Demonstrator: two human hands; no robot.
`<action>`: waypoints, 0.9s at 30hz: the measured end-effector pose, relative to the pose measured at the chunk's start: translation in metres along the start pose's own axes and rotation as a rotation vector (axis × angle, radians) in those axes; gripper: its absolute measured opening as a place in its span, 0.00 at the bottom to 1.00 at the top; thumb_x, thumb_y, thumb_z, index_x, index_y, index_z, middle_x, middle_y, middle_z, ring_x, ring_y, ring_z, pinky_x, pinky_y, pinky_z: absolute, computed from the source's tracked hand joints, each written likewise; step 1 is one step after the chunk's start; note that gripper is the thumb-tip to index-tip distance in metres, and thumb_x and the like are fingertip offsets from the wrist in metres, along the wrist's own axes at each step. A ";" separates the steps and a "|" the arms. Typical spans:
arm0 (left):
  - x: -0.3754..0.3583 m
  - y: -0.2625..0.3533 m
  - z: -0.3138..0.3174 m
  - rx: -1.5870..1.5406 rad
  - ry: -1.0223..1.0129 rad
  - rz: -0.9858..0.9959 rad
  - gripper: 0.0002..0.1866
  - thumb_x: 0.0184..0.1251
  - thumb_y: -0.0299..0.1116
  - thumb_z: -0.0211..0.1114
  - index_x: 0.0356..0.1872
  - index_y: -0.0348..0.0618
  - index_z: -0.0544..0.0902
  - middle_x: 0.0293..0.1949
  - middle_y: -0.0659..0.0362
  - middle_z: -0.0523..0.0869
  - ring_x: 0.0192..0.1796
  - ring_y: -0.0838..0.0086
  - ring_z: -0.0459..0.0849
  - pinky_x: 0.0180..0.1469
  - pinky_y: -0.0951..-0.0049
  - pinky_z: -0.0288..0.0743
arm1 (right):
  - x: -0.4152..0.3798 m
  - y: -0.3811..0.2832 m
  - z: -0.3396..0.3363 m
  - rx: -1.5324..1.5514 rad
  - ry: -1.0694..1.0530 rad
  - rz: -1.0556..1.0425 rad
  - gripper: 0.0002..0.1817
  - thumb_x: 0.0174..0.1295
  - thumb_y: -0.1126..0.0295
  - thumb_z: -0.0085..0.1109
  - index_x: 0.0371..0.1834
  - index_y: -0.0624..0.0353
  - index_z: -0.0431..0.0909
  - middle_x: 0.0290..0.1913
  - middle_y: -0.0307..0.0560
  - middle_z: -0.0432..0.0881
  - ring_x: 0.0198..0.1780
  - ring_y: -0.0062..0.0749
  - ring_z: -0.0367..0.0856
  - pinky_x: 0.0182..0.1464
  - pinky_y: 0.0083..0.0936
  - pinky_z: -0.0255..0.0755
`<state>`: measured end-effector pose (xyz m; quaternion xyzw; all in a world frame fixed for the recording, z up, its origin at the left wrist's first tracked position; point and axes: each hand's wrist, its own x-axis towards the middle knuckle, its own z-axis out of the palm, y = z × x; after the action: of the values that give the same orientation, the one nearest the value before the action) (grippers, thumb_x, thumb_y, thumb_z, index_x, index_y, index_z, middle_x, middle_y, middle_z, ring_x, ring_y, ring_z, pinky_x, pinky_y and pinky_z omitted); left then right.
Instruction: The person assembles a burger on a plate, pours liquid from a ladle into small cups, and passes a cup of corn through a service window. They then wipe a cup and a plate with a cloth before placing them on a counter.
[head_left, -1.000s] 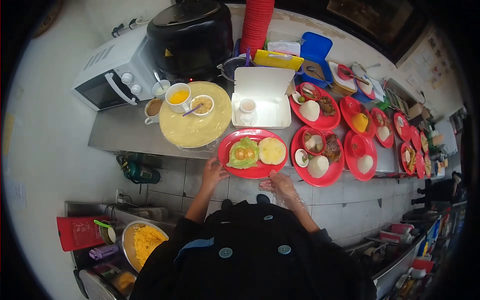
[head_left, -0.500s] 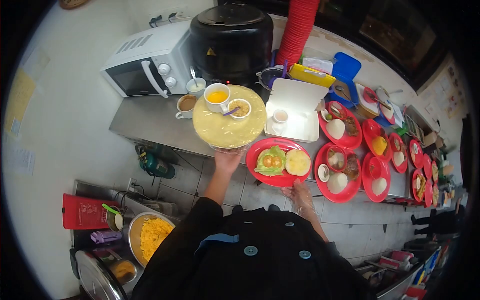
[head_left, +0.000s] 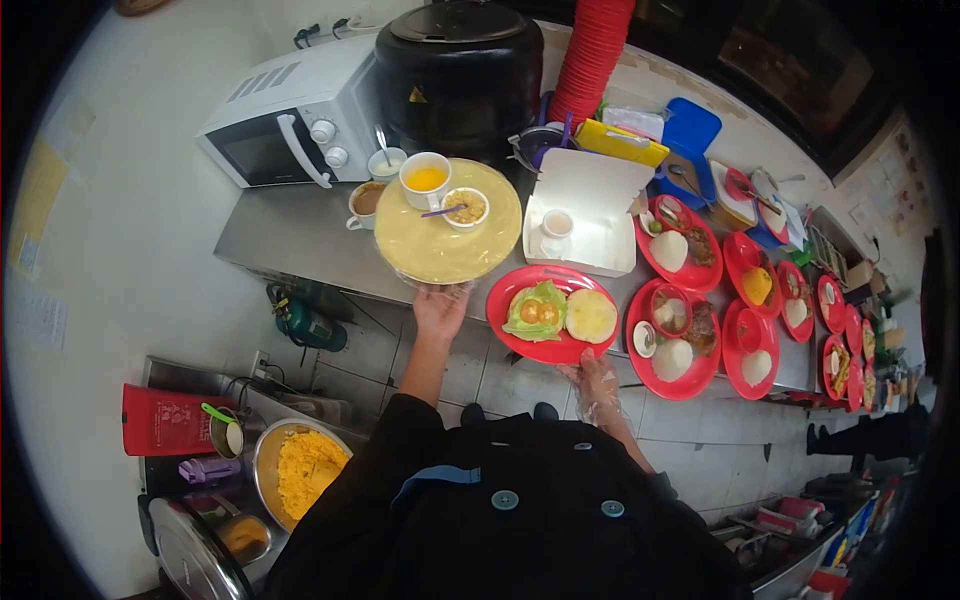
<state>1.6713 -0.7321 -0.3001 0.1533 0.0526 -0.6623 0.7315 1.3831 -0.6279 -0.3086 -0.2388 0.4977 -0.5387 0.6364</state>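
My left hand (head_left: 440, 312) supports a round, pale yellow board (head_left: 410, 245) from its near edge. The board is covered in clear plastic film, and my fingers are mostly hidden beneath it. On it stand a white cup of yellow liquid (head_left: 426, 180) and a small white bowl of crumbs (head_left: 465, 209) with a purple utensil in it. My right hand (head_left: 597, 385), in a clear plastic glove, grips the near right rim of a red oval plate (head_left: 545, 351). This plate bears a bun half (head_left: 591, 316) and lettuce topped with tomato slices (head_left: 538, 311).
An open white box (head_left: 600, 225) holding a small cup stands on the steel counter (head_left: 285, 235). Several red plates of rice and meat (head_left: 673, 361) line the right side. A microwave (head_left: 285, 125) and black soup warmer (head_left: 460, 70) stand behind. Lower left is a bowl of yellow rice (head_left: 310, 470).
My left hand has shifted the board slightly left and away from me, with the cup and bowl on it. The red plate has moved slightly the same way. The camera view shifted a little too.
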 end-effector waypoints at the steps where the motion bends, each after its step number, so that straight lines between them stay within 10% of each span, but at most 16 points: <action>1: -0.001 0.003 -0.005 0.015 0.001 -0.058 0.19 0.72 0.41 0.44 0.54 0.40 0.71 0.53 0.53 0.78 0.57 0.59 0.76 0.60 0.50 0.69 | -0.001 0.002 0.000 0.029 -0.025 -0.035 0.21 0.67 0.60 0.51 0.53 0.67 0.65 0.42 0.57 0.80 0.39 0.41 0.83 0.44 0.32 0.81; 8: -0.073 -0.031 -0.011 0.997 0.178 -0.330 0.14 0.70 0.30 0.49 0.51 0.30 0.70 0.49 0.40 0.77 0.51 0.56 0.80 0.54 0.62 0.78 | -0.016 -0.019 -0.004 0.012 -0.003 0.096 0.23 0.65 0.55 0.53 0.46 0.68 0.68 0.38 0.56 0.80 0.37 0.39 0.83 0.42 0.30 0.79; 16: -0.065 -0.049 -0.014 1.143 -0.066 -0.443 0.13 0.71 0.29 0.48 0.46 0.26 0.71 0.41 0.41 0.81 0.45 0.56 0.84 0.50 0.63 0.80 | -0.006 -0.011 -0.009 0.055 -0.042 0.015 0.21 0.67 0.58 0.51 0.44 0.71 0.69 0.34 0.58 0.80 0.34 0.41 0.83 0.37 0.31 0.81; 21: -0.069 -0.036 -0.016 1.095 -0.042 -0.500 0.13 0.70 0.29 0.50 0.44 0.25 0.73 0.42 0.41 0.81 0.45 0.56 0.84 0.50 0.63 0.80 | -0.014 -0.034 -0.022 -0.093 -0.120 0.337 0.14 0.65 0.68 0.52 0.41 0.73 0.71 0.35 0.61 0.80 0.33 0.42 0.84 0.38 0.34 0.81; 27: -0.031 0.075 -0.009 1.400 0.091 -0.180 0.13 0.67 0.31 0.57 0.45 0.31 0.76 0.25 0.51 0.83 0.24 0.68 0.84 0.25 0.74 0.78 | -0.023 -0.038 -0.047 -0.356 -0.132 0.301 0.13 0.61 0.72 0.53 0.42 0.74 0.72 0.32 0.62 0.81 0.29 0.45 0.83 0.31 0.38 0.81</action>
<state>1.7426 -0.6941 -0.2883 0.6105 -0.3428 -0.5911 0.4005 1.3256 -0.6074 -0.2864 -0.3051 0.5723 -0.3248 0.6885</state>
